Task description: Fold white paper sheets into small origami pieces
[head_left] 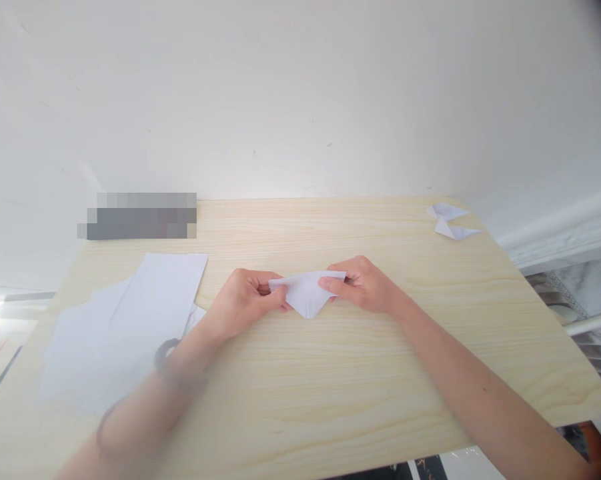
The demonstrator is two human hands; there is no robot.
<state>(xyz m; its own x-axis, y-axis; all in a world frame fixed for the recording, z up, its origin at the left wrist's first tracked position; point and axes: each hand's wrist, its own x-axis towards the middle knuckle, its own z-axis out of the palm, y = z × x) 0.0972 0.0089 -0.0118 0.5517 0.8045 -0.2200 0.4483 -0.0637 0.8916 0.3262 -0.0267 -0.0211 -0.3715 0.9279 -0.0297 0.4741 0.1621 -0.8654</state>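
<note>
Between my two hands is a small folded white paper point(305, 291), roughly a triangle with its point toward me and a short crease near that tip. My left hand point(253, 297) pinches its left corner between thumb and fingers. At the right corner, my right hand point(363, 287) grips it, the thumb lying on top of the paper and the fingers mostly hidden behind. The paper is held just over the middle of the wooden table point(300, 380); whether it touches the surface I cannot tell.
Loose white sheets point(150, 313) lie overlapping on the left, partly under my left forearm. Two folded paper pieces point(455, 230) rest near the far right corner. A blurred-out dark object point(140, 220) sits at the back left, before the white wall point(300, 100).
</note>
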